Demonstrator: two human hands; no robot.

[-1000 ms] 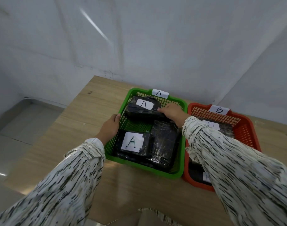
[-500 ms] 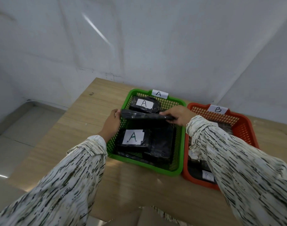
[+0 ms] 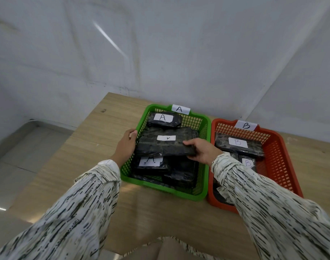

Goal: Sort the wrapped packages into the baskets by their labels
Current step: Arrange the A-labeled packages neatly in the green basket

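A green basket tagged A holds several black wrapped packages with white A labels. Over its middle I hold a large flat black package, label up with its A upside down. My right hand grips its near right edge. My left hand is at its left end, beside the basket's left rim; whether it grips the package or the rim is unclear. Another A package lies at the basket's back, one more at the front left. The orange basket tagged B holds B packages.
Both baskets sit side by side on a wooden table against a white wall. The table's left edge drops to a tiled floor. My patterned sleeves cover the front of the table and part of the orange basket.
The large package went from lying in the green basket to standing on edge between my hands, and is now turned flat with its label facing up.
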